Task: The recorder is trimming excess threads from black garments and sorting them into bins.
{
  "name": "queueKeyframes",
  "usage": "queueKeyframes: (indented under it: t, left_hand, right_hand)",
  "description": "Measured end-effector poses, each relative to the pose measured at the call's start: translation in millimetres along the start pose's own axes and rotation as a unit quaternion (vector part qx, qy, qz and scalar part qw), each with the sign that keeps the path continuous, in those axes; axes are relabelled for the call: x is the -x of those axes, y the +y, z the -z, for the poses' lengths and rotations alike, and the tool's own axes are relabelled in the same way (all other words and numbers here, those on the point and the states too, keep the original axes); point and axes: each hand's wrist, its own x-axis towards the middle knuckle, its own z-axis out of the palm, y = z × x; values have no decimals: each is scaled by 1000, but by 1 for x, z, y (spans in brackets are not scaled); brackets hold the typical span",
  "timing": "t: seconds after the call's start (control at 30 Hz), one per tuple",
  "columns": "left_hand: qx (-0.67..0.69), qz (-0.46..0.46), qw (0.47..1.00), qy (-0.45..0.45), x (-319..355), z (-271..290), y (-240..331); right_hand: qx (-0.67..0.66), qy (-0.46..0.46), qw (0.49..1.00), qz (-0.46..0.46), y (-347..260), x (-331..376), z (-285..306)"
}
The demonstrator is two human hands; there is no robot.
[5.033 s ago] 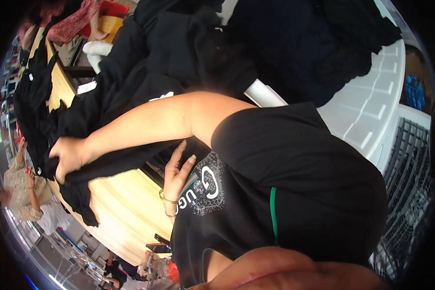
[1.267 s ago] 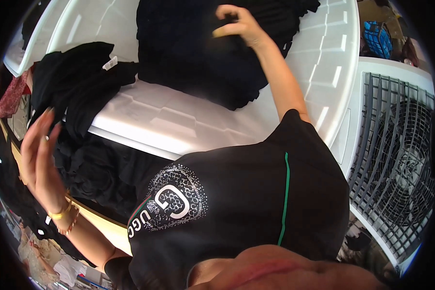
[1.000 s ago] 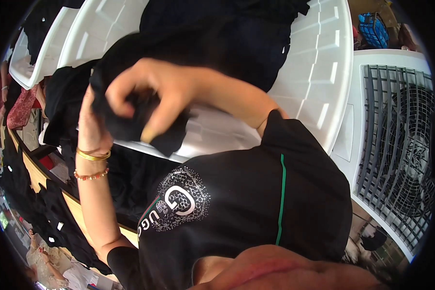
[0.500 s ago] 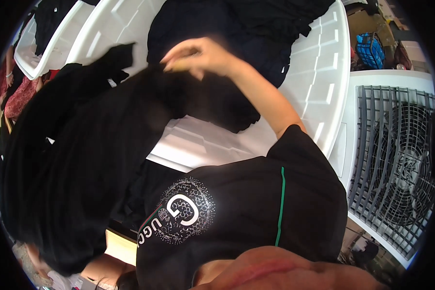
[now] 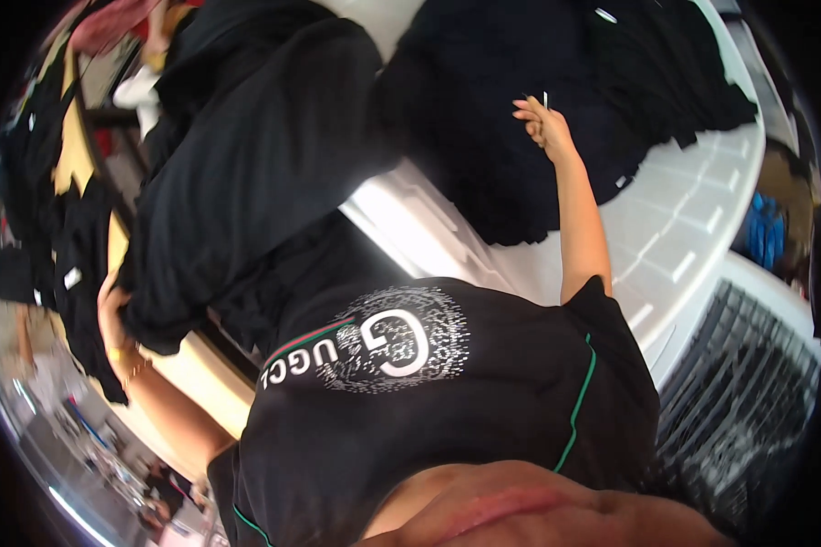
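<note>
Two black heaps lie on the white worktop (image 5: 693,228): a pile (image 5: 556,118) at right, a garment (image 5: 255,173) draped at left. Left hand (image 5: 111,312) grips the garment's lower edge. Right hand (image 5: 540,120), fingers loosely parted, rests on the pile, apparently pinching a small white tag (image 5: 545,98).

Black garments (image 5: 264,155), white table (image 5: 693,228)

Your right hand (image 5: 542,123) sits over dark garment pile (image 5: 565,118) on white table (image 5: 693,228); bare strip of tabletop toward you is open. Left hand (image 5: 114,314) boxed in: black garment (image 5: 255,173) draped above, more black clothes crowding wooden bench (image 5: 191,374).
</note>
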Motion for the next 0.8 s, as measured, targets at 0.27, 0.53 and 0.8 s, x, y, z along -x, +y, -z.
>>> queueKeyframes:
  t: [0.27, 0.53, 0.8]
  left_hand:
    - [-481, -349, 804, -12, -16, -109, 51]
    - [-374, -606, 672, -204, 76, -316, 144]
    - [-459, -585, 635, -208, 75, -361, 98]
  right_hand:
    - [61, 4, 998, -7, 17, -30, -20]
    - [299, 316, 895, 98, 42, -66, 124]
    - [405, 423, 811, -4, 7, -40, 153]
